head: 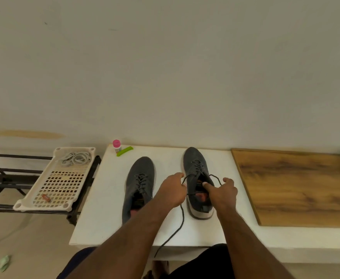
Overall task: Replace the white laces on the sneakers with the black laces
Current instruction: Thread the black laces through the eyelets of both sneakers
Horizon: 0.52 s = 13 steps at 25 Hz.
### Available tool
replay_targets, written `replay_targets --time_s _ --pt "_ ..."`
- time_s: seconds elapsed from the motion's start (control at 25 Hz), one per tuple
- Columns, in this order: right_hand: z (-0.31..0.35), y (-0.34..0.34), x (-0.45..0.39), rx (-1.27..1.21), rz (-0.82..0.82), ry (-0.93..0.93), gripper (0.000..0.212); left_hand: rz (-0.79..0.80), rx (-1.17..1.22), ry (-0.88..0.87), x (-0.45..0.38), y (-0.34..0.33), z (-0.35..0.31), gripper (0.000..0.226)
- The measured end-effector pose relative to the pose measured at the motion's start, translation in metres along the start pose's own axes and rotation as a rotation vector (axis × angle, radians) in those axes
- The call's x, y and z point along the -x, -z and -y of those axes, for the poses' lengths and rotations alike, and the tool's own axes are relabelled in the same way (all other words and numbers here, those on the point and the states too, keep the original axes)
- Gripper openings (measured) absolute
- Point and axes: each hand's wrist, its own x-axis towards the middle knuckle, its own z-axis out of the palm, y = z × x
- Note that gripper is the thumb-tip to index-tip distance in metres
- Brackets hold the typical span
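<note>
The white laces (75,158) are lying coiled in the slotted plastic tray (44,198), and the left sneaker (140,184) is already wearing black. You are finishing the right sneaker (197,168) on the white worktop (104,198): your left hand (173,191) is pinching the thin black lace (180,224), your right hand (222,191) is gripping its other end; next, judging by this, you are pulling even and knotting

A single wide-angle head view looks forward and down from above the person's lap, facing a pale wall. Both forearms reach away from the lens, so the left hand (173,190) and right hand (223,193) sit near, low in the centre. The flat white tabletop (108,198) beneath them fills the lower middle.
</note>
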Motion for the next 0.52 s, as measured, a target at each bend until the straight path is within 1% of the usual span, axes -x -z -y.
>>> replay_targets --time_s 0.04,0.12,0.2,0.28,0.36,0.4,0.52 --pt "-0.003 -0.004 -0.003 -0.029 0.064 -0.016 0.084 0.023 -0.008 0.016 -0.008 -0.005 -0.005 0.047" --pt "-0.008 -0.013 -0.008 -0.04 0.162 0.018 0.084 0.048 0.004 0.052 -0.023 -0.013 -0.011 0.046" --pt "-0.015 -0.021 -0.011 -0.021 0.17 0.05 0.073 0.076 0.026 0.107 -0.038 -0.018 -0.006 0.048" --pt "-0.019 -0.025 -0.005 -0.027 0.168 0.069 0.057 0.113 0.039 0.158 -0.045 -0.02 0.007 0.046" --pt "-0.022 -0.026 0.002 -0.028 0.184 0.091 0.047 0.117 0.017 0.187 -0.045 -0.02 0.019 0.036" --pt "-0.024 -0.027 0.005 -0.021 0.198 0.107 0.046 0.106 0.017 0.204 -0.042 -0.017 0.023 0.029" --pt "-0.024 -0.028 0.022 0.005 0.257 0.129 0.054 0.112 0.083 0.23 -0.031 -0.009 0.032 0.011"
